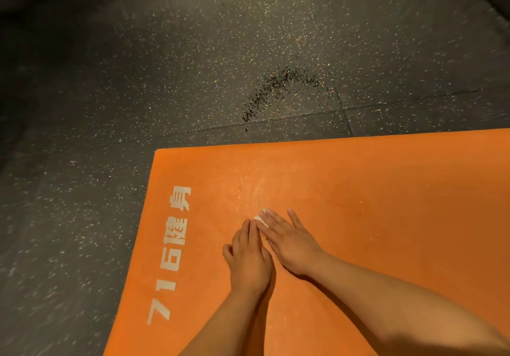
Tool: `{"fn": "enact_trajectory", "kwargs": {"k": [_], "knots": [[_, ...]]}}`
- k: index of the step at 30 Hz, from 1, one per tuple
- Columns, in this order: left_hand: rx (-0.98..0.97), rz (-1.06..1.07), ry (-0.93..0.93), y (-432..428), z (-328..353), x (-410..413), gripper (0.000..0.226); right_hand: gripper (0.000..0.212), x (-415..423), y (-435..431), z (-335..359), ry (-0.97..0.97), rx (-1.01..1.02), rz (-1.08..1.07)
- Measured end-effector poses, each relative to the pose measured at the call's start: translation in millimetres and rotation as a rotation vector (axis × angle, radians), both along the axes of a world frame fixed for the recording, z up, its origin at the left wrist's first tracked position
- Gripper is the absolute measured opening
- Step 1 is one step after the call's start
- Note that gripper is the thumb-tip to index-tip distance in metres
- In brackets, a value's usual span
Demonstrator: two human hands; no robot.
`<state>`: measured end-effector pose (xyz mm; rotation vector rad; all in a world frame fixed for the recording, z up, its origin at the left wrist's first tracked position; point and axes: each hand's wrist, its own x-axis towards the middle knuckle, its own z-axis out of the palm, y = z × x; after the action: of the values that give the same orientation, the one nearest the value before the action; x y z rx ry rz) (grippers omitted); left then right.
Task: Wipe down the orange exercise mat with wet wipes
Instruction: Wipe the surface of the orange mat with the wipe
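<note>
Wet wipe [260,217] near orange mat [386,190] far-left corner, being pressed under right grip [292,242], fingers straight; left grip [249,256] resting flat alongside.

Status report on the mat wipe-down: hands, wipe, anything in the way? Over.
Left hand and right hand flat, pressing white wipe onto orange mat. Dark grit patch on floor, beyond mat's far edge.

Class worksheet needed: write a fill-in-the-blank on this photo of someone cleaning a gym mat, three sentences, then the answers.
1. The exercise mat is coloured ____.
2. The left hand and right hand both press flat on a small white ____.
3. The white print along the mat's edge begins with the number ____.
Missing words: orange; wipe; 716.
</note>
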<state>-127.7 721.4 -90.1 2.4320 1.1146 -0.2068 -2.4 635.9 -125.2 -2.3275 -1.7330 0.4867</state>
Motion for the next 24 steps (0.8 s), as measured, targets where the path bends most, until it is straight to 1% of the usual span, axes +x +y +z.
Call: {"fn": "enact_trajectory", "kwargs": {"k": [1,4,5,6,9,11,13,16,17,19,22,24], "knots": [[-0.002,-0.013,0.019,-7,3,-6,0.064,0.055,0,-8,4,0.015,-0.03,-0.049],[-0.014,-0.013,0.045,-34,12,-21,0.063,0.056,-7,-27,17,0.093,-0.155,-0.303],[-0.009,-0.013,0.044,-44,16,-25,0.063,0.056,-15,-32,22,0.097,-0.17,-0.347],[0.0,-0.023,0.055,-53,21,-29,0.062,0.057,-27,-38,26,0.104,-0.191,-0.335],[-0.052,-0.06,0.135,-74,32,-40,0.058,0.059,-69,-65,39,0.137,-0.259,-0.156],[-0.077,-0.081,0.144,-85,38,-50,0.057,0.057,-81,-89,43,0.132,-0.274,-0.107],[-0.088,-0.124,0.134,-90,40,-59,0.057,0.056,-75,-102,45,0.124,-0.275,-0.173],[-0.107,-0.152,0.111,-87,39,-69,0.059,0.057,-66,-109,49,0.161,-0.316,-0.411],[-0.114,-0.151,0.102,-86,38,-72,0.06,0.058,-69,-109,49,0.174,-0.321,-0.433],[-0.124,-0.141,0.081,-87,38,-74,0.061,0.059,-82,-106,47,0.19,-0.299,-0.347],[-0.139,-0.101,0.052,-81,38,-69,0.06,0.06,-92,-100,41,0.195,-0.23,-0.109],[-0.137,-0.098,0.062,-71,37,-63,0.062,0.059,-80,-92,36,0.177,-0.2,-0.109]]}}
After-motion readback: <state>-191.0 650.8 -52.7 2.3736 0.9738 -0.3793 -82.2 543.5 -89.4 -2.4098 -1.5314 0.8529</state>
